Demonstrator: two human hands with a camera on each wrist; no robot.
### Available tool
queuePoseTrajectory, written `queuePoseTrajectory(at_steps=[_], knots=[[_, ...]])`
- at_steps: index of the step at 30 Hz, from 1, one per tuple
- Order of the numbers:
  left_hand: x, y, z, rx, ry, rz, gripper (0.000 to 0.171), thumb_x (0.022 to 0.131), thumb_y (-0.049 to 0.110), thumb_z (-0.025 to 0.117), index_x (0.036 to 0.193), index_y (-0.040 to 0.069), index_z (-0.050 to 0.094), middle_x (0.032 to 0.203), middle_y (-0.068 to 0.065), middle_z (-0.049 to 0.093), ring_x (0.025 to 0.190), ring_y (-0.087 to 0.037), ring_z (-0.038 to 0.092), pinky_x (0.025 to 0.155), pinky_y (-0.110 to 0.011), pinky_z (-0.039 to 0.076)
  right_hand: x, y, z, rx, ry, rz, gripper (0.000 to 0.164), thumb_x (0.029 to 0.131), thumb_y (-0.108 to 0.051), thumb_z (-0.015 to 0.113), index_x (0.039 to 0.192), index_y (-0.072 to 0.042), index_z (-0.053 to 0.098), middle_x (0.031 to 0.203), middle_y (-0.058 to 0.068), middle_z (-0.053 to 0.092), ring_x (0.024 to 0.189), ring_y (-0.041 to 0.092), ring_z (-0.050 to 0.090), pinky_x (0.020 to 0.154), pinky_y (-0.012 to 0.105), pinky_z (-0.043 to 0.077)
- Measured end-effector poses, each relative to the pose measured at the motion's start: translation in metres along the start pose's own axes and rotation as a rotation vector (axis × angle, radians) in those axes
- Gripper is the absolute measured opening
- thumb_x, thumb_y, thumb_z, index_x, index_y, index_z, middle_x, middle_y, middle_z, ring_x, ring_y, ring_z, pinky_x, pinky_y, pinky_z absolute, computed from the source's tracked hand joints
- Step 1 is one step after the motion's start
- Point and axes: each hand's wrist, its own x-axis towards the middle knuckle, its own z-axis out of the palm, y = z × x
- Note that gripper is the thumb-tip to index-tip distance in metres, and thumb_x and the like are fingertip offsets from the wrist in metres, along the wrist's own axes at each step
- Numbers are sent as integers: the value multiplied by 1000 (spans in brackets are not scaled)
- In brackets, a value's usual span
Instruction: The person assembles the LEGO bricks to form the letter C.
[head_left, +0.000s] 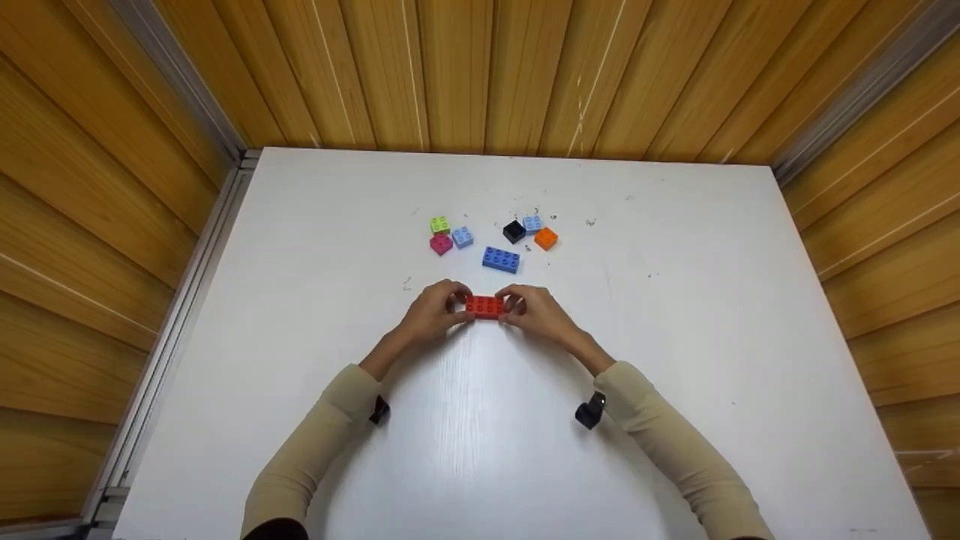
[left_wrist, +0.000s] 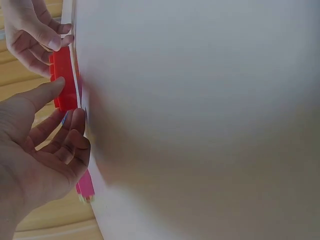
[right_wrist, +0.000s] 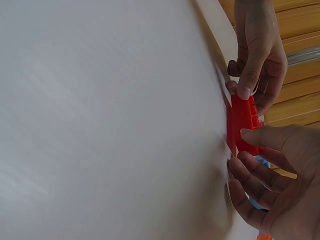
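Observation:
A red eight-stud toy brick [head_left: 485, 306] lies between both hands near the middle of the white table, studs up. My left hand [head_left: 433, 311] pinches its left end with thumb and fingers. At the opposite end my right hand [head_left: 537, 310] pinches it the same way. In the left wrist view the brick [left_wrist: 65, 80] shows its smooth long side, the left thumb pressed on it. The right wrist view has the brick [right_wrist: 242, 122] close over the tabletop, a thumb at each end. Just beyond it lies a blue eight-stud brick [head_left: 501, 259].
Behind and left sit a lime brick [head_left: 439, 224], a magenta brick [head_left: 441, 244] and a light blue brick [head_left: 463, 237]. Behind and right are a black brick [head_left: 514, 232], another light blue brick [head_left: 532, 223] and an orange brick [head_left: 546, 238]. Wood-look walls [head_left: 457, 75] border the table [head_left: 465, 450].

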Motion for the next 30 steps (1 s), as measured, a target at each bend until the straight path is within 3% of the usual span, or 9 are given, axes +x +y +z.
queuePoseTrajectory(at_steps=[9,23,30], knots=[[6,8,12,6,-60,0,33,92,13,77,123,3,69,110,-14,68,91,-22,58,80,-31,47,-13,9,-9,-16,-9,41,35,89,-1,73,124,3,67,102,20,73,87,26,67,80,32,54],[16,12,17,18,-44,81,36,91,13,77,124,3,72,113,-15,70,88,-26,63,74,-28,47,-16,18,-11,48,43,46,37,88,0,76,124,2,67,99,19,72,84,22,65,73,22,49],[18,12,16,27,-28,53,33,91,15,78,121,5,73,111,-13,71,88,-24,63,75,-29,48,-12,19,-11,47,40,51,38,89,-2,76,125,1,67,99,18,72,82,17,61,72,21,46]])
